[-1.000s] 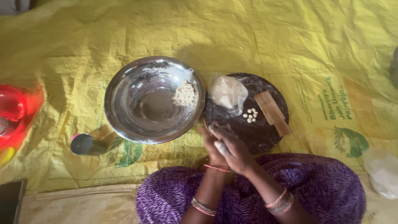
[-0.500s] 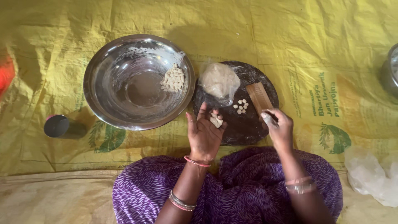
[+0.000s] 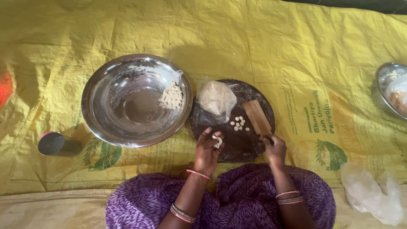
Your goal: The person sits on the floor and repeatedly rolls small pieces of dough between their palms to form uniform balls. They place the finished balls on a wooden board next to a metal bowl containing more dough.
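Observation:
My left hand (image 3: 207, 152) holds a small white dough piece (image 3: 218, 141) in its fingertips over the near edge of a round dark board (image 3: 250, 148). At the board's right side my right hand (image 3: 274, 149) grips the lower end of a ridged wooden comb (image 3: 256, 117). Several tiny dough pellets (image 3: 238, 123) lie in the middle of the board. A lump of dough in clear plastic (image 3: 215, 98) rests on its far left part. Left of the board stands a large steel bowl (image 3: 106, 123) with a heap of shaped dough bits (image 3: 172, 96) against its right wall.
Everything sits on a yellow printed sheet (image 3: 275, 46) spread on the floor. A small steel cup (image 3: 54, 143) stands at the left. Another steel bowl (image 3: 388, 85) is at the right edge, and crumpled clear plastic (image 3: 373, 195) lies at the lower right. Purple cloth (image 3: 237, 199) covers my lap.
My hands were together near my lap; they have separated. The right hand went to the wooden comb and took hold of it, while the left stayed over the board with the dough piece.

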